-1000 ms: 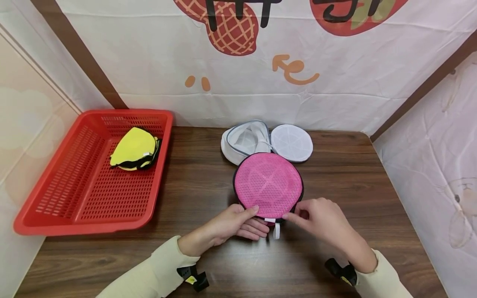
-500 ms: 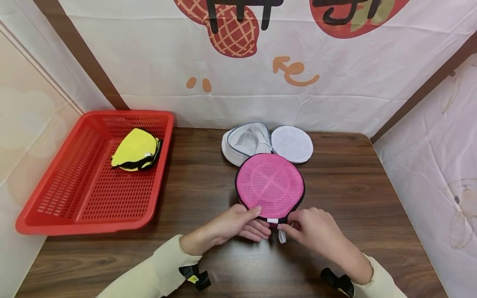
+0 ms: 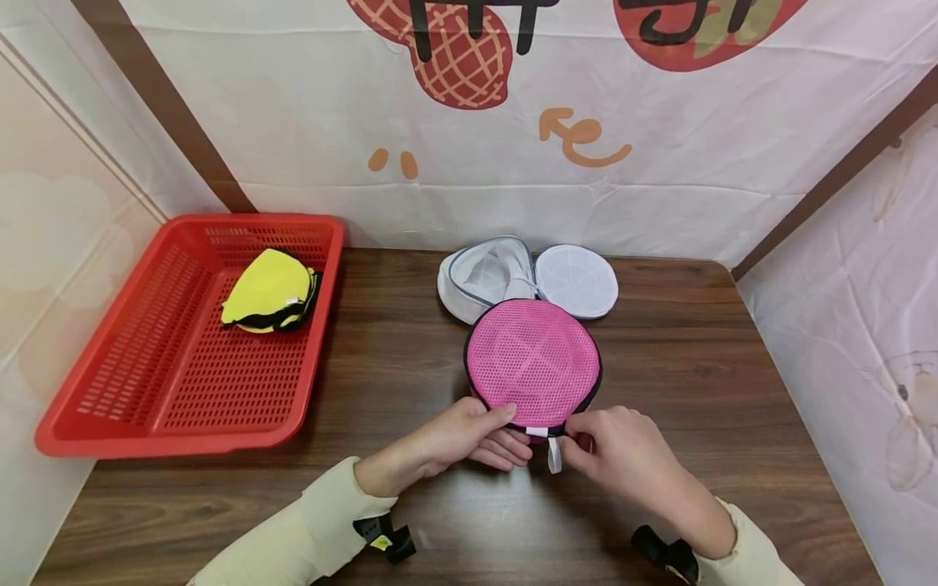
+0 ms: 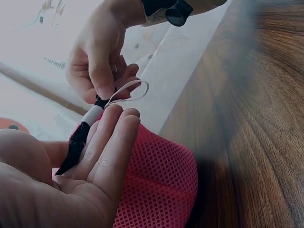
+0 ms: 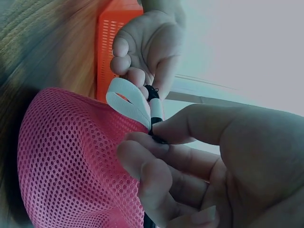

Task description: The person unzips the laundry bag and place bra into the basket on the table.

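Note:
A round pink mesh bag (image 3: 533,362) with a black zipper edge is held over the table's middle. My left hand (image 3: 469,439) grips its near left rim, thumb on top and fingers beneath. At the near right rim, my right hand (image 3: 626,456) pinches the black edge beside the white loop (image 3: 554,456). In the left wrist view the pink mesh (image 4: 156,175) hangs below the left fingers. The right wrist view shows the thumb and forefinger of my right hand (image 5: 204,161) on the black edge, by the white loop (image 5: 127,100).
A red basket (image 3: 311,358) at the left holds a folded yellow and black bag (image 3: 267,289). Behind the pink bag lie an opened white mesh bag (image 3: 462,297) and a flat white round piece (image 3: 576,281), near the printed cloth wall (image 3: 308,146).
My right hand has shifted slightly left and down along the pink bag's edge, and the white loop has swung a little to the right. My left hand keeps its grip.

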Demonstrator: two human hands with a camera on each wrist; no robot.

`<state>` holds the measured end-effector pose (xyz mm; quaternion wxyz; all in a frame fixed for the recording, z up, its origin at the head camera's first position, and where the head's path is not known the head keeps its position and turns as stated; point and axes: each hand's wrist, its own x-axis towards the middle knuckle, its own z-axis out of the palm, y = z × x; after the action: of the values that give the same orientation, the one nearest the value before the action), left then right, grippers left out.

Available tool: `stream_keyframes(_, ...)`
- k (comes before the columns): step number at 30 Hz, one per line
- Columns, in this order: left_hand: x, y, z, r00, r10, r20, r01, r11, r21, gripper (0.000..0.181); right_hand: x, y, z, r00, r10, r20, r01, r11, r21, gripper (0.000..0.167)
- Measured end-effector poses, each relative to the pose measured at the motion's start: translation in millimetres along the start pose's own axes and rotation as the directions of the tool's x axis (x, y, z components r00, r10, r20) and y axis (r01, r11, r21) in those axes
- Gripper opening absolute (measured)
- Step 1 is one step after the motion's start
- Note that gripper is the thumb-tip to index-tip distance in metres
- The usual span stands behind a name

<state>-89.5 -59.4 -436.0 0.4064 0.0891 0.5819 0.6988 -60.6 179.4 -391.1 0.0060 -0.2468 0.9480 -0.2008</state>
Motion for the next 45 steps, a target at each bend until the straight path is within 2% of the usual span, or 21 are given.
stream_keyframes(4, 0.0, 0.3, 0.0, 1.000, -0.002, -0.007, 0.002, 1.000, -0.010, 0.051, -1.1, 0, 0, 1.000, -0.014, 0.005, 0.014, 1.000, 0.005, 0.033)
stream_keyframes(9, 1.0, -0.9, 1.3, 1.000, -0.011, -0.021, 0.010, 1.000, -0.022, 0.048, -2.5, 0, 2, 0.999, -0.042, 0.013, 0.042, 0.999, 0.015, 0.034)
stream_keyframes(13, 3.0, -3.2, 4.0, 1.000, -0.021, -0.009, 0.020, 0.999, -0.028, 0.045, -2.5, 0, 4, 0.997, -0.070, 0.020, 0.069, 0.997, 0.017, 0.035)
stream_keyframes(17, 4.9, -4.8, 6.4, 1.000, -0.011, -0.016, 0.011, 0.999, -0.041, 0.045, -2.6, -1, 6, 0.995, -0.099, 0.020, 0.098, 0.995, 0.018, 0.033)
stream_keyframes(22, 4.2, -5.0, 7.4, 0.999, 0.004, -0.052, -0.007, 0.998, -0.057, 0.043, -2.3, 0, 10, 0.989, -0.146, -0.031, 0.146, 0.989, -0.008, 0.033)
stream_keyframes(28, 3.7, -6.2, 6.7, 0.998, 0.010, -0.062, -0.014, 0.997, -0.071, 0.042, -2.2, 3, 17, 0.974, -0.201, -0.102, 0.195, 0.979, -0.060, 0.035)
stream_keyframes(45, 5.8, -6.2, 4.9, 0.999, 0.012, -0.038, -0.014, 0.998, -0.061, 0.042, -1.8, 7, 15, 0.969, -0.207, -0.138, 0.191, 0.974, -0.123, 0.035)
